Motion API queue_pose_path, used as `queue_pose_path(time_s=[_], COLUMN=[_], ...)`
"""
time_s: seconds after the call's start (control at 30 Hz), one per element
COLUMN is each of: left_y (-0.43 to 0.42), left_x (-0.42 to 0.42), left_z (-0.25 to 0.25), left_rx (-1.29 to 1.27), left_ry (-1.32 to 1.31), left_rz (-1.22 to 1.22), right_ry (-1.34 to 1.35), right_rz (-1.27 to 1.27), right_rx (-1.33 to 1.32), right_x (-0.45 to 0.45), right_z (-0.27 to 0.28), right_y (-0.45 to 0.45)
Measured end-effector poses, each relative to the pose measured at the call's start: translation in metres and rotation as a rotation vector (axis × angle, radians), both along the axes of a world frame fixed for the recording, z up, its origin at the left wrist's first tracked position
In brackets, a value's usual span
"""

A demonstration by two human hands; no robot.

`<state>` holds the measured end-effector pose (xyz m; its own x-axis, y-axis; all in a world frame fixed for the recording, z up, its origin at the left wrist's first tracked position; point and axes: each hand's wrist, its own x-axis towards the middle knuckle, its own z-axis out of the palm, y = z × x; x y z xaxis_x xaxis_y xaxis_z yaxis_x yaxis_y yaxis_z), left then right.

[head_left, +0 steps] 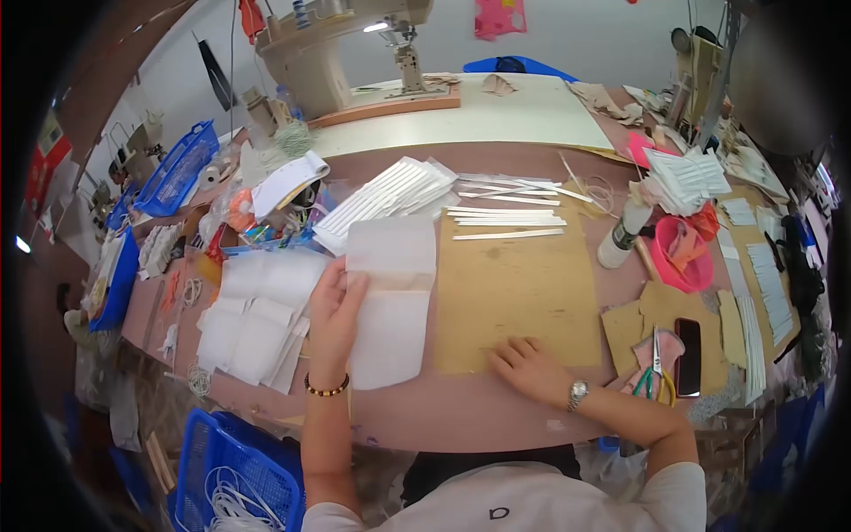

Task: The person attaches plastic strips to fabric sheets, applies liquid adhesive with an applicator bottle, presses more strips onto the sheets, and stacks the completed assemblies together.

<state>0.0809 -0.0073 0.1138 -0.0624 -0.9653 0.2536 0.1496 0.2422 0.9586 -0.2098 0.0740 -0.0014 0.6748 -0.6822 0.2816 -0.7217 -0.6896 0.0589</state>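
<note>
My left hand point(335, 306) pinches the left edge of a white sheet point(388, 332), which has a pale tan strip across its middle. The sheet hangs over the table just left of a brown board point(519, 306). Near the board's lower edge, my right hand point(530, 368) rests with its fingers apart, holding nothing. Several narrow white strips point(507, 217) lie across the board's top. Behind the held sheet is a fanned pile of white strips point(394, 197). More white sheets point(253, 328) are stacked to the left of my left hand.
Scissors point(656, 368) and a dark phone point(688, 356) lie right of the board. Nearby stand a white bottle point(619, 235) and a pink basket point(681, 257). A sewing machine point(328, 62) stands at the back. A blue basket point(235, 470) with white cord sits below the table edge.
</note>
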Motion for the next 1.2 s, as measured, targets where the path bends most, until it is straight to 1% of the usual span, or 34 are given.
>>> queue_pose_path(time_s=[0.03,0.07,0.17,0.23,0.3,0.33,0.4,0.43,0.5,0.57,0.63,0.67,0.7,0.73,0.77,0.8,0.83,0.9,1.03,1.1,1.17,1.2], left_y=[-0.003,-0.006,-0.002,-0.001,0.002,0.005,0.015,0.025,0.046,0.052,0.068,0.074,0.080,0.088,0.096,0.102,0.106,0.109,0.101,0.074,0.027,0.003], left_x=[-0.008,-0.014,-0.023,-0.024,-0.024,-0.025,-0.029,-0.033,-0.050,-0.074,-0.105,-0.115,-0.121,-0.122,-0.123,-0.123,-0.121,-0.115,-0.110,-0.109,-0.112,-0.112], left_z=[-0.003,-0.005,-0.005,-0.005,-0.006,-0.003,0.007,0.011,0.012,-0.001,-0.039,-0.069,-0.096,-0.111,-0.124,-0.131,-0.134,-0.139,-0.129,-0.123,-0.119,-0.121], left_rx=[0.003,0.001,-0.014,-0.031,-0.140,-0.137,-0.341,-0.333,-0.557,-0.947,-1.007,-0.965,-0.923,-0.914,-0.829,-0.741,-0.728,-0.600,-0.480,-0.460,-0.508,-0.583], left_ry=[-0.002,-0.011,-0.054,-0.085,-0.205,-0.209,-0.485,-0.485,-0.913,-1.047,-1.147,-1.195,-1.242,-1.241,-1.272,-1.300,-1.295,-1.235,-1.173,-1.122,-1.150,-1.219], left_rz=[-0.007,-0.030,-0.059,-0.062,0.031,0.025,0.075,0.069,0.191,0.081,-0.058,-0.137,-0.215,-0.219,-0.285,-0.352,-0.356,-0.359,-0.335,-0.264,-0.108,-0.008], right_ry=[-0.029,-0.033,-0.084,-0.111,-0.127,-0.140,-0.143,-0.143,-0.164,-0.188,-0.231,-0.231,-0.248,-0.264,-0.263,-0.360,-0.452,-0.411,-0.306,-0.239,-0.155,-0.157], right_rz=[-0.016,-0.023,-0.014,0.062,0.083,0.110,0.116,0.126,0.118,0.108,0.178,0.178,0.214,0.247,0.248,0.229,0.208,0.015,-0.167,-0.196,-0.141,-0.140], right_rx=[0.061,0.060,-0.001,-0.045,-0.023,-0.003,0.013,0.023,0.088,0.156,0.283,0.292,0.558,0.826,0.836,0.712,0.588,0.378,0.266,0.186,0.032,0.043], right_x=[0.000,0.000,-0.001,0.000,0.006,0.011,0.020,0.024,0.035,0.040,0.042,0.038,0.032,0.025,0.018,0.008,-0.003,-0.031,-0.067,-0.071,-0.072,-0.070], right_z=[-0.005,-0.007,-0.017,-0.022,-0.025,-0.023,-0.018,-0.014,-0.006,-0.005,-0.005,0.004,0.017,0.027,0.032,0.037,0.040,0.029,0.008,0.006,0.000,-0.007], right_y=[-0.004,-0.007,-0.010,-0.009,0.009,0.019,0.038,0.047,0.065,0.083,0.096,0.101,0.104,0.104,0.100,0.092,0.084,0.069,0.021,-0.013,-0.051,-0.067])
